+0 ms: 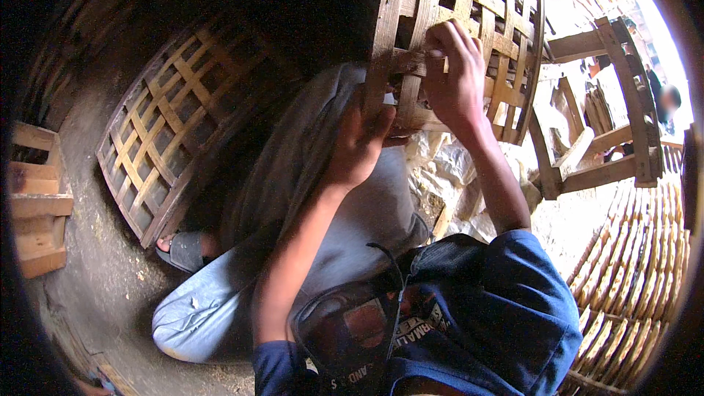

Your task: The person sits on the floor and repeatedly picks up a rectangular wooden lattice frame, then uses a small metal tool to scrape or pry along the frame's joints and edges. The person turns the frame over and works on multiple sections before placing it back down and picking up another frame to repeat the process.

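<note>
A woven panel of flat bamboo strips [506,44] stands tilted in front of me, with a wooden bar [389,15] along its left side. My left hand [363,143] is closed round the lower left corner of this panel, its fingertips partly hidden behind the bar. Higher up, my right hand [456,77] lies against the weave with its fingers curled in at the strips. Whether a single strip is pinched there is hard to make out. The panel's lower edge is close to my knees.
A second lattice panel [171,119] leans in the shade on the left. Beyond it is a wooden block-like piece [40,205]. At the right are a wooden frame [623,103] and a slatted surface [623,264]. Crumpled pale sheeting [433,169] lies below the panel. A person [667,103] is far right.
</note>
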Motion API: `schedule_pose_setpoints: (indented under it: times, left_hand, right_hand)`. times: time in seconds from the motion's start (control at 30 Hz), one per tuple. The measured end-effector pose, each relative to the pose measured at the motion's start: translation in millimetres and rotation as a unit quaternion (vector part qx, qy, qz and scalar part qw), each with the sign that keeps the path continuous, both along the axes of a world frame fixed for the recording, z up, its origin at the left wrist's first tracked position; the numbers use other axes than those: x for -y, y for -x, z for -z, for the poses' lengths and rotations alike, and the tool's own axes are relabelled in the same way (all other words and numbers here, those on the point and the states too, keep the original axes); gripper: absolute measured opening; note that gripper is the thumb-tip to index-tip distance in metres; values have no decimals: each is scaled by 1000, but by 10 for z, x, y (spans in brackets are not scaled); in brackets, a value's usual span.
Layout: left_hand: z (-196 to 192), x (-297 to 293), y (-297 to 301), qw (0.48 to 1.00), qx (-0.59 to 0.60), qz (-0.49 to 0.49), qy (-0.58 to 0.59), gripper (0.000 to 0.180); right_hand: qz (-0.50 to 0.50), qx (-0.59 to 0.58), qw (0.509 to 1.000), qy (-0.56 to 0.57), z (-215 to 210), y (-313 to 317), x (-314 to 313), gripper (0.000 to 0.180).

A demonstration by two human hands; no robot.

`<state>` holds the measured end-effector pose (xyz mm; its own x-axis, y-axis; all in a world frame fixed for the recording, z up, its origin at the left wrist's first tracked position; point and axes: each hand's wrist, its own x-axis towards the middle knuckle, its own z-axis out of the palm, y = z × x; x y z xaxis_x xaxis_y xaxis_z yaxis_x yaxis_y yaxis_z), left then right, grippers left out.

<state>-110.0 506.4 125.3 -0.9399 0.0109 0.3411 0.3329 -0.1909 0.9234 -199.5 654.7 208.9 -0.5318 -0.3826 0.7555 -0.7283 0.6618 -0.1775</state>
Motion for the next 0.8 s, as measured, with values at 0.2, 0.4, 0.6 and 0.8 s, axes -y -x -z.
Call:
schedule_pose_setpoints:
  times: [0.2, 0.4, 0.6, 0.8]
  left_hand:
    - [123, -44, 2, 993, 54, 44, -98, 40]
    - [78, -62, -35, 984, 71, 70, -150, 41]
    - [89, -24, 54, 999, -30, 2, -12, 48]
    - [36, -29, -28, 996, 50, 31, -68, 47]
  right_hand:
    - [74, 47, 994, -72, -23, -224, -486, 20]
    - [27, -12, 997, -68, 106, -347, -438, 36]
    - [-12, -14, 998, -56, 179, -146, -343, 20]
    - [-23, -20, 996, -88, 156, -159, -289, 11]
